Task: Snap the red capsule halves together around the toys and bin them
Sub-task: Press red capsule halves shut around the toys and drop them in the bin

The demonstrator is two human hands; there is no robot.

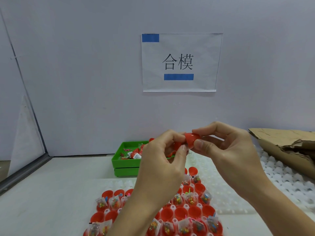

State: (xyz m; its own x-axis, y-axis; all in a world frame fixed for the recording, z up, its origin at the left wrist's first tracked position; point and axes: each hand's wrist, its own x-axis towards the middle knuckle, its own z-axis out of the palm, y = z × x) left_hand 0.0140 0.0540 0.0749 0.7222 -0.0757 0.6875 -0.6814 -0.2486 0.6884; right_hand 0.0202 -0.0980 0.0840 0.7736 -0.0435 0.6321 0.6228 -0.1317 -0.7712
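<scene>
Hands are meeting just above the green bin (125, 163), right hand (226, 150) pinching a red capsule half (191, 138), left hand (162, 159) gripping its mate; rims probably need squaring before squeezing.

bin (127, 161) behind capsule tray (180, 213) | cardboard (288, 147) right – sign (180, 63) on wall behind

Both hands, left (163, 157) and right (226, 147), pinch a red capsule (191, 139) above the green bin (126, 163) (toys inside)
</scene>
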